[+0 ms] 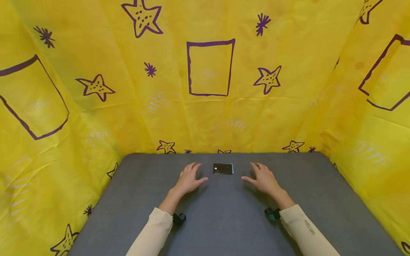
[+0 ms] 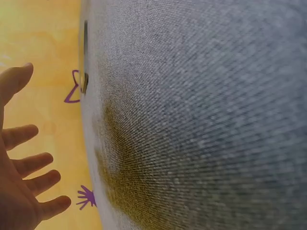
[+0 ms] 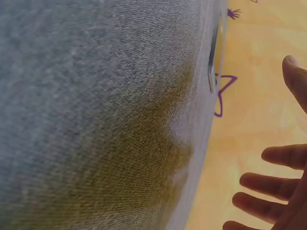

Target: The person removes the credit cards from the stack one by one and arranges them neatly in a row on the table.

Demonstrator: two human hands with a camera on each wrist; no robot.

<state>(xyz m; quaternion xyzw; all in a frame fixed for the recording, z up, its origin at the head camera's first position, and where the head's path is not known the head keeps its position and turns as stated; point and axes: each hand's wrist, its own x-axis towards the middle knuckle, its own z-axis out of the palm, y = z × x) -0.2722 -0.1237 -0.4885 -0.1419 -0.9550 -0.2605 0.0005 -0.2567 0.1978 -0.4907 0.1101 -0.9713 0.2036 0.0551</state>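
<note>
A black card marked "VIP" (image 1: 223,169) lies flat on the grey table, with a strip of a light blue card (image 1: 232,168) showing at its right edge; the rest of the blue one is hidden. To the left of the cards is my left hand (image 1: 189,179), fingers spread and holding nothing. My right hand (image 1: 264,179) mirrors it on the right side, also bare and apart from the cards. Both wrist views show loosely extended fingers on the left hand (image 2: 29,167) and the right hand (image 3: 278,187), with the cards seen nearly edge-on.
The grey table (image 1: 217,220) reaches back to a yellow cloth wall (image 1: 211,117) printed with purple stars and outlines. Similar yellow cloth encloses the left and right sides. A dark strap (image 1: 179,219) is on the left wrist and another strap (image 1: 271,214) on the right.
</note>
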